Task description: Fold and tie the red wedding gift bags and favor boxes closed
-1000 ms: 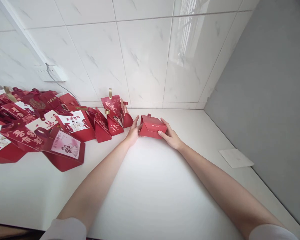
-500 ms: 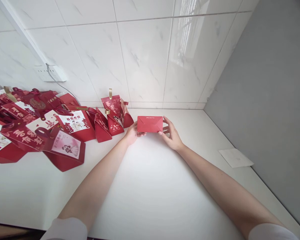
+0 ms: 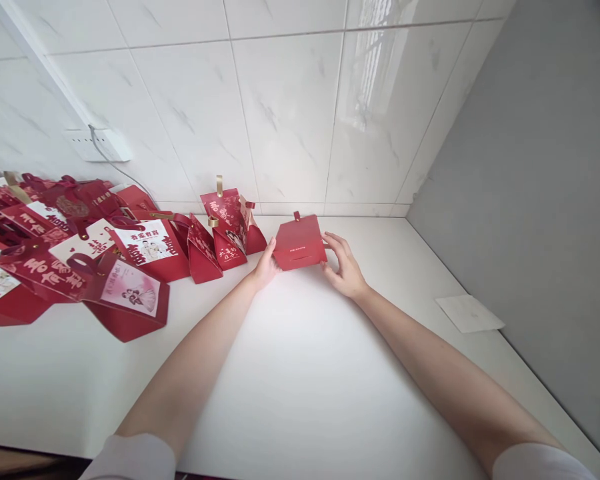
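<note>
A red gift box (image 3: 299, 243) with a small ribbon loop at its top is between my hands, over the white table. Its plain face, with a line of tiny pale print low down, is turned toward me. My left hand (image 3: 267, 268) is closed on the box's left edge, thumb up along the side and the other fingers partly hidden beneath it. At the right edge, my right hand (image 3: 347, 269) curls round the box, with thumb low and fingers high; some fingertips are hidden by the box.
Several red gift boxes with ribbon handles, such as one with a pink couple picture (image 3: 133, 287), crowd the left of the table (image 3: 290, 373). Smaller boxes (image 3: 225, 233) stand near my left hand. A white paper (image 3: 470, 313) lies right. A tiled wall and socket (image 3: 97, 145) are behind.
The gift box has tipped from showing its folded underside to showing its plain face and ribbon loop. Both hands have stayed at its sides, with fingers shifted.
</note>
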The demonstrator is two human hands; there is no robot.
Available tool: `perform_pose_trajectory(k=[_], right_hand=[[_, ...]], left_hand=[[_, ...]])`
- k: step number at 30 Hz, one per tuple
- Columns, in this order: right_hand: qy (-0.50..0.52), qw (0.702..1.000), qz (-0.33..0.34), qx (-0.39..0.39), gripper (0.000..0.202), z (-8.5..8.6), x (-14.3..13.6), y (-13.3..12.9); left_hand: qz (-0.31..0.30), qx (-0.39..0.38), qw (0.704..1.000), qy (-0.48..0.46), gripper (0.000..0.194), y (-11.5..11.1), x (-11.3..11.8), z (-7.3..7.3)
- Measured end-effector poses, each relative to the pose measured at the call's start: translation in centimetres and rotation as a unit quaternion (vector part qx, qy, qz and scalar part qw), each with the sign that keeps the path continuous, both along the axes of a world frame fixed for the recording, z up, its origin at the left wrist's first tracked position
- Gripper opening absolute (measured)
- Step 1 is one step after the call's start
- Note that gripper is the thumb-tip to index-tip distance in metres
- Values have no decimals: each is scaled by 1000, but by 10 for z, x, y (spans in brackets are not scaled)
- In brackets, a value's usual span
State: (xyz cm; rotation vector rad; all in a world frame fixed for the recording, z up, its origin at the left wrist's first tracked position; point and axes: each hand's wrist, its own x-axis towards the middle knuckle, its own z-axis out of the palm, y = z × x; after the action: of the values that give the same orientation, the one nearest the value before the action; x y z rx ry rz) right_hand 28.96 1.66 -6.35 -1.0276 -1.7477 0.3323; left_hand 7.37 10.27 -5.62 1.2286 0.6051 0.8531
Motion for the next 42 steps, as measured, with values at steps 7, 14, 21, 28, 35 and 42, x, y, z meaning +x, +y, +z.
perform_pose_trajectory(k=[7,14,21,28,35,42], right_hand=[[108,994,-16,-19,63,-5,-7,1],[144,971,55,-182,53,-11,5,11],[29,989,70,-130,47,-6,-1,5],[-52,991,88,-86,29,-9,-3,4],[43,998,-29,-39,35,-15,-2,13],[208,960,4,-186,61,-22,10,24]], left_hand=[[-18,123,990,73,75,-5,0,2],[-29,100,989,102,63,4,0,-6],[196,236,946,104,68,2,2,-10],[0,346,923,169,81,-6,2,-1],[54,166,972,157,61,1,0,-9],[87,155,978,109,46,11,1,-13]])
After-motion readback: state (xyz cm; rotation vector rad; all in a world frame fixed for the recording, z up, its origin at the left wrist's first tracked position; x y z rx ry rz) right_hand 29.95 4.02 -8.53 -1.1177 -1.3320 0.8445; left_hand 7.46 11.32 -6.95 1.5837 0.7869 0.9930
